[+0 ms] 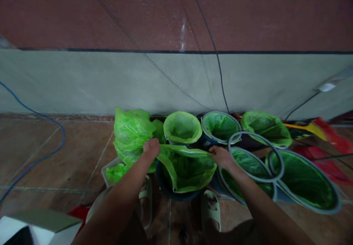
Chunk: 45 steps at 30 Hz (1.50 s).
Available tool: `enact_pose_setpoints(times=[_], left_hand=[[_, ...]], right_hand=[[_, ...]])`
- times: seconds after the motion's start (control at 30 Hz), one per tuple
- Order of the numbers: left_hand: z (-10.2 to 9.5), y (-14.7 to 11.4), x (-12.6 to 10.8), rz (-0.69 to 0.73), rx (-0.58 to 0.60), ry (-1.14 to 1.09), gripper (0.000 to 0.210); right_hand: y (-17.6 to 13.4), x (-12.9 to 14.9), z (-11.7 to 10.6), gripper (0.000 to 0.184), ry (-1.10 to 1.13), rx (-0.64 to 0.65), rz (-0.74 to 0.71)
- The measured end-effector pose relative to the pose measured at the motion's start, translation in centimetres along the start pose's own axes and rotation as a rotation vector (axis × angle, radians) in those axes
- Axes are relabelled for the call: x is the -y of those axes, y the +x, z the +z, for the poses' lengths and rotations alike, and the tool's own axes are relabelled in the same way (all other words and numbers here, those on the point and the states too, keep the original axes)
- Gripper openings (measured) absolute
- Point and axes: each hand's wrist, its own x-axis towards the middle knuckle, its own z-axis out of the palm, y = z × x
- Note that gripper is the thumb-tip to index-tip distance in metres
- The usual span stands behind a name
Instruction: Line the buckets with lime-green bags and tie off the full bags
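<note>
Stretched a translucent green plastic bag (pixel 190 167) between tightly closed left hand (pixel 152 147) and right hand (pixel 221 156), over a round dark-blue bin (pixel 180 196) below; apparently mid-lining, likely needed edges folded outward next.

The head camera faces the wall (pixel 96 79); it tilts down, fairly close.

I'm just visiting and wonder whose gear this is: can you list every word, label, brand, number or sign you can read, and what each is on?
No text can be read anywhere.
Pale slipper on the right foot: a dark print, too blurred to make out.
Green bag held by the left hand and right hand: no lettering visible.
</note>
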Motion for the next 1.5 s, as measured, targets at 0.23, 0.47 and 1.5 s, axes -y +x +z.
enact_pose_setpoints(times=[0.23,0.47,1.5], left_hand=[[0.1,-0.3,-0.5,0.010,0.005,0.143,0.034],[-0.1,-0.5,-1.5,0.056,0.031,0.176,0.032],[3.5,-2.9,-6.2,0.712,-0.010,0.194,0.025]], right_hand=[[0.0,2.6,2.2,0.057,0.073,-0.029,-0.210],[-0.8,5.4,3.0,0.051,-0.074,0.017,-0.303],[-1.9,7.1,3.7,0.030,-0.049,-0.048,-0.446]])
